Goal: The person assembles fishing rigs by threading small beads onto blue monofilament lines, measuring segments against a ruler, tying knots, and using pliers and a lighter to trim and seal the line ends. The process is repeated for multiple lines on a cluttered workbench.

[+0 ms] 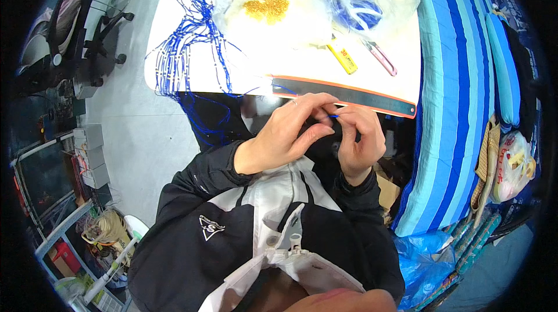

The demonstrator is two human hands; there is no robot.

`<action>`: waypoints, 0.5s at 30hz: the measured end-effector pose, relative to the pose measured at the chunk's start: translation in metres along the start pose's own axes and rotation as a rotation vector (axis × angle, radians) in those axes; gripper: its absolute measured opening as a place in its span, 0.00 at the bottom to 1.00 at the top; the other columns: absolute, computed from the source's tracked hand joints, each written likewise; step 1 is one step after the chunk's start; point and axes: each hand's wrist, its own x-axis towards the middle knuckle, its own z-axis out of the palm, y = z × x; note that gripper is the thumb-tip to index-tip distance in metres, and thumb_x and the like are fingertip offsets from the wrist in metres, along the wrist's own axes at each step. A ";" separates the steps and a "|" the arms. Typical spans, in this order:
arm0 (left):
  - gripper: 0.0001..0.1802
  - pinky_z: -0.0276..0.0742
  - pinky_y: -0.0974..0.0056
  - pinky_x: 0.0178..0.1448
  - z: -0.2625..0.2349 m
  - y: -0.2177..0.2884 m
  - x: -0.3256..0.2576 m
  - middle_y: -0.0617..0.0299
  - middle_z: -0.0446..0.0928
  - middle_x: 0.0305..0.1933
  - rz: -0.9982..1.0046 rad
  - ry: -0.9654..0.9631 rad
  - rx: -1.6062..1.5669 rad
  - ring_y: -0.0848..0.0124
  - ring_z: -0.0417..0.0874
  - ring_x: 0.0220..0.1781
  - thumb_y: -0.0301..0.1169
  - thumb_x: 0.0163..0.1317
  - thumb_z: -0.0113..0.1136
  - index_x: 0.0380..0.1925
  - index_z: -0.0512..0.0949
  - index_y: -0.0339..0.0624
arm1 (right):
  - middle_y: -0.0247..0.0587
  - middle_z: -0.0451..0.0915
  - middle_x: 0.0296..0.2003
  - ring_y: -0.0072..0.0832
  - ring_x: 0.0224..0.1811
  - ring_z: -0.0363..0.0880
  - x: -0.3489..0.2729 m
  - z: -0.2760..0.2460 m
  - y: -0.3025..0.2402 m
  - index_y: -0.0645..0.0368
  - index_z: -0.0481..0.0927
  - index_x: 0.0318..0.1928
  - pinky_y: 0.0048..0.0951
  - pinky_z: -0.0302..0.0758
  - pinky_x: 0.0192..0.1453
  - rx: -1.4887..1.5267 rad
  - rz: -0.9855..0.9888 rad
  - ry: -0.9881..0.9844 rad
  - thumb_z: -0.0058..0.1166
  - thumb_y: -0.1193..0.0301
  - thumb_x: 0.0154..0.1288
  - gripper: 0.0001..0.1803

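My left hand (pixel 293 129) and my right hand (pixel 361 137) meet just off the front edge of the white table (pixel 256 62). Fingertips of both pinch a short visible bit of blue cord (pixel 333 116); the rest of it is partly hidden by my fingers. A thin blue strand runs from near my left hand across the table edge to the left. There a bundle of blue cords (pixel 192 38) with small pale spots along them spreads over the table and hangs down its front. Right beyond my hands lies a black ruler (pixel 349 95) with an orange border.
Small golden beads (pixel 266 8) lie on clear plastic. Behind the ruler are a yellow stick-shaped tool (pixel 342 56) and a pink utility knife (pixel 382 59). A plastic bag (pixel 363 4) with blue contents sits at the back. Blue striped bedding (pixel 447 108) borders the table's right side.
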 end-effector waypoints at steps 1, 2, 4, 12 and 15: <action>0.20 0.76 0.68 0.43 -0.001 0.002 -0.002 0.53 0.79 0.42 -0.064 0.002 -0.041 0.68 0.80 0.38 0.22 0.58 0.63 0.51 0.75 0.33 | 0.42 0.82 0.31 0.37 0.31 0.81 0.001 0.003 -0.004 0.63 0.76 0.38 0.34 0.77 0.39 0.009 0.002 0.000 0.60 0.85 0.56 0.10; 0.17 0.75 0.70 0.39 -0.003 0.003 -0.003 0.55 0.79 0.41 -0.044 0.032 0.011 0.70 0.80 0.36 0.21 0.58 0.63 0.49 0.76 0.34 | 0.42 0.82 0.31 0.37 0.31 0.81 0.002 0.005 -0.006 0.63 0.76 0.38 0.33 0.77 0.38 0.008 -0.014 0.002 0.60 0.85 0.56 0.10; 0.13 0.72 0.73 0.32 -0.008 0.005 -0.007 0.57 0.78 0.37 0.006 0.096 0.103 0.74 0.78 0.32 0.19 0.57 0.64 0.44 0.79 0.34 | 0.42 0.82 0.31 0.37 0.31 0.81 0.004 0.008 -0.010 0.63 0.77 0.38 0.33 0.77 0.38 0.009 -0.038 0.009 0.60 0.86 0.55 0.11; 0.05 0.75 0.71 0.33 -0.014 0.016 -0.015 0.56 0.78 0.35 -0.010 0.258 -0.041 0.72 0.80 0.33 0.18 0.58 0.62 0.34 0.81 0.34 | 0.44 0.82 0.32 0.34 0.31 0.81 0.008 0.012 -0.026 0.66 0.77 0.37 0.29 0.77 0.38 0.286 0.096 0.038 0.58 0.86 0.57 0.08; 0.04 0.77 0.72 0.35 -0.020 0.019 -0.019 0.56 0.77 0.38 -0.018 0.209 -0.143 0.73 0.80 0.34 0.18 0.60 0.61 0.35 0.81 0.33 | 0.45 0.82 0.33 0.31 0.33 0.81 0.011 0.005 -0.030 0.67 0.78 0.36 0.27 0.77 0.39 0.387 0.364 -0.035 0.58 0.84 0.60 0.05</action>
